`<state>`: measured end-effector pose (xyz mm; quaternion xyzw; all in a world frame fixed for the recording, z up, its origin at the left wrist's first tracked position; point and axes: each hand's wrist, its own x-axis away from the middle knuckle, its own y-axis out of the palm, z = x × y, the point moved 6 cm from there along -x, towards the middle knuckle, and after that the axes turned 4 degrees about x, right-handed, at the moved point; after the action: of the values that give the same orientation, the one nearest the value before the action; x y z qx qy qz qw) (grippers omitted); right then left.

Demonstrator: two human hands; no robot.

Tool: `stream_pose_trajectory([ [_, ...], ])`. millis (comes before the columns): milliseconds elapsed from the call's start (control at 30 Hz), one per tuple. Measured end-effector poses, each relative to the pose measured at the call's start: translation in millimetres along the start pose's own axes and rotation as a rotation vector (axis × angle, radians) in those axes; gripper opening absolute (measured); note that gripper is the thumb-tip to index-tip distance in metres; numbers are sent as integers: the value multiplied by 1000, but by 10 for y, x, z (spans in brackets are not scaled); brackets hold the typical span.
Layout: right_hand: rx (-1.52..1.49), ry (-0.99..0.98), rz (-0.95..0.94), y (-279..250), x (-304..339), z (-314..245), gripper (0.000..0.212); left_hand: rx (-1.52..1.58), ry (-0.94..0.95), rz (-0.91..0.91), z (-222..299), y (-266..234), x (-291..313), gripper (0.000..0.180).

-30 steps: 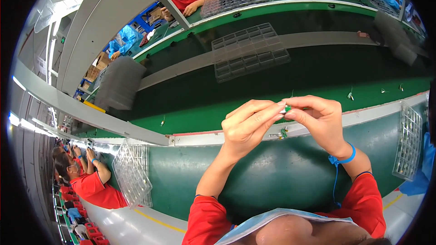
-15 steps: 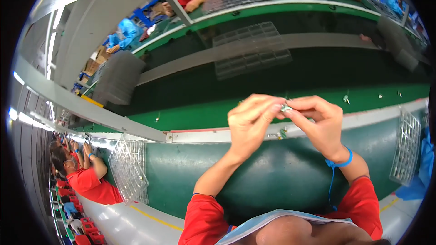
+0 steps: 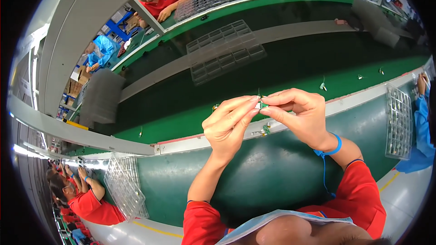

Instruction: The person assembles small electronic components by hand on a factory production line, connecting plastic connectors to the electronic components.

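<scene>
A small green circuit board [image 3: 261, 105] with a white or silvery part is pinched between the fingertips of both hands, above the near edge of the conveyor. My left hand [image 3: 230, 124] grips its left side, fingers closed. From the right, the thumb and forefinger of my right hand [image 3: 297, 111] hold it, and a blue strap with a cord circles that wrist. My fingertips hide much of the board, and a thin dark wire sticks up beside it. Just below my hands, another small green board [image 3: 265, 129] with a silvery part lies by the pale rail [image 3: 354, 100].
Small parts [image 3: 323, 85] lie spread along the green conveyor [image 3: 290, 79]. A clear compartment tray [image 3: 227, 50] shows beyond my hands. Filled clear trays [image 3: 125, 186] stand left on the green worktop [image 3: 168, 177]; another tray [image 3: 399, 122] is at right. A grey post [image 3: 86, 31] rises at left. Co-workers sit around.
The view has turned a little, shifting the surroundings left. My hands stay together on the small circuit board, and slightly more of it shows between my fingertips.
</scene>
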<state>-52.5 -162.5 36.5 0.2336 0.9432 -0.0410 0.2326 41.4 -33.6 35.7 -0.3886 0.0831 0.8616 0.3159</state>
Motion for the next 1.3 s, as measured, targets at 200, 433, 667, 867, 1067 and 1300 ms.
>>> stream_pose_trajectory([
  [200,79,-84,-7,-20,-22,-26,16,-76,108,-18,35,11,-31,24],
  [433,311,-345,-107,-23,-117,-109,17,39,-97,-121,-35,-42,-76,21],
  [667,388,-378,-209,40,-113,-91,17,367,-544,-122,-223,-104,-35,24],
  [867,438,-371,-272,75,-100,-102,18,436,-610,-160,-300,-67,43,15],
  [1067,193,154,-216,17,-253,306,17,196,-548,-163,-408,-81,-24,16],
  [1300,315,224,-234,232,-349,627,18,-181,-616,-122,-546,-547,-96,13],
])
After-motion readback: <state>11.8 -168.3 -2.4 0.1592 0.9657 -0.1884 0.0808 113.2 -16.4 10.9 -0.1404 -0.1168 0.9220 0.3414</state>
